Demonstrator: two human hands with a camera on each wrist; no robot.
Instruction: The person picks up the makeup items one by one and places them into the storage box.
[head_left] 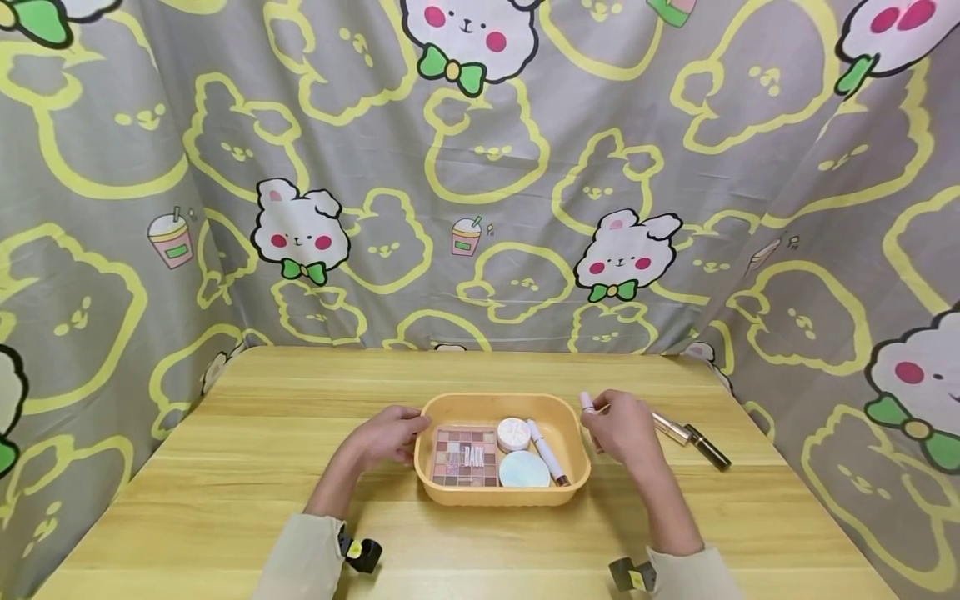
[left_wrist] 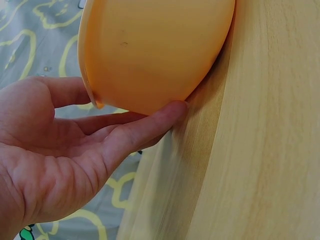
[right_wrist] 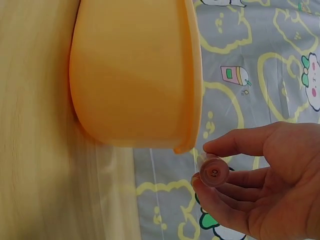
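An orange plastic basket (head_left: 504,497) stands on the table in the head view. My left hand (head_left: 386,436) grips its left end; in the left wrist view the thumb (left_wrist: 70,92) is at the rim and the fingers lie against the outer wall. Beside the basket's right end, my right hand (head_left: 621,425) pinches a lip gloss tube (right_wrist: 215,171), whose round, pinkish end faces the right wrist camera. Its pale cap (head_left: 585,401) pokes out past the fingers. Inside the basket are an eyeshadow palette (head_left: 465,457), two round compacts (head_left: 525,471) and a white-and-brown tube (head_left: 547,452).
Right of my right hand lie a slim clear-and-gold tube (head_left: 671,428) and a black tube (head_left: 707,447). The wooden table (head_left: 300,392) ends at a grey curtain (head_left: 390,317) with a bear pattern, which also hangs at both sides.
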